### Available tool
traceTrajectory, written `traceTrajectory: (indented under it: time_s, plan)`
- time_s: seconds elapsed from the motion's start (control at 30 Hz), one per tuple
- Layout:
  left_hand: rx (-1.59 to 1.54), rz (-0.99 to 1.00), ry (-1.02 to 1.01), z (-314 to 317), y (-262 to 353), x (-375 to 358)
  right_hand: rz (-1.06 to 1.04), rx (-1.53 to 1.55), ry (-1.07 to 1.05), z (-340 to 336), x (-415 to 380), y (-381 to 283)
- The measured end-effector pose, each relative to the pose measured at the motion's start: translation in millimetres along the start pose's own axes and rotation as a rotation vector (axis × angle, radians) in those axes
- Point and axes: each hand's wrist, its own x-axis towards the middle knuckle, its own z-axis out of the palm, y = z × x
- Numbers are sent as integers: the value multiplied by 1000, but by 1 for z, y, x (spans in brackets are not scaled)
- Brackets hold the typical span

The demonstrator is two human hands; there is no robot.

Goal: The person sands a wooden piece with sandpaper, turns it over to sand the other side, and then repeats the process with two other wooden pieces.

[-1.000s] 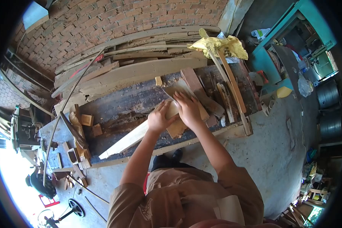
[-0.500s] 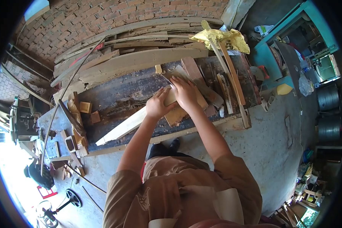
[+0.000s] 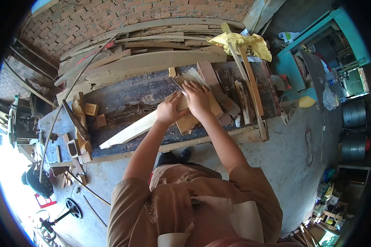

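A long pale wooden board (image 3: 130,131) with a tapered left end lies slantwise on the dark workbench (image 3: 132,92). My left hand (image 3: 169,108) is wrapped over the board near its right part, thumb toward my other hand. Just to the right, my right hand (image 3: 197,100) presses on the board's upper end, beside a thin flat sheet (image 3: 191,76) whose material I cannot make out. Its fingers are close together, and what lies under them is hidden. Below the hands, a brown wooden block (image 3: 186,124) sits under the board.
Beside the hands lie a reddish plank (image 3: 208,74) and long strips (image 3: 253,88). Wood offcuts (image 3: 91,109) and a long thin rod (image 3: 66,96) are at the left. A yellow sack (image 3: 251,45) rests at the back right, near stacked planks (image 3: 152,57) along the wall.
The camera view has shifted slightly. Both hands remain on the board in nearly the same place, and the board's tapered end appears slightly lower and further left.
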Motion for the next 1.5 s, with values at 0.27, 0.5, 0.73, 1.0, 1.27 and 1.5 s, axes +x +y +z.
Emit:
traceTrajectory:
  time_s: [0.27,0.5,0.73,1.0,1.27,1.5]
  plan:
    - [-27,-91,-29,-1,5,-4,70,137,1,-18,-69,13]
    - [-9,-39,-3,2,0,-2,19,-58,7,-4,-5,0]
    - [-24,-110,-34,-2,6,-5,77,80,-29,-25,-69,-1]
    - [-16,-113,2,-2,4,-1,71,-35,-9,-1,-2,1]
    - [-14,-123,28,-1,7,-5,76,21,-40,-20,-40,2]
    - [-27,-117,6,2,2,-2,70,17,-7,-5,-17,7]
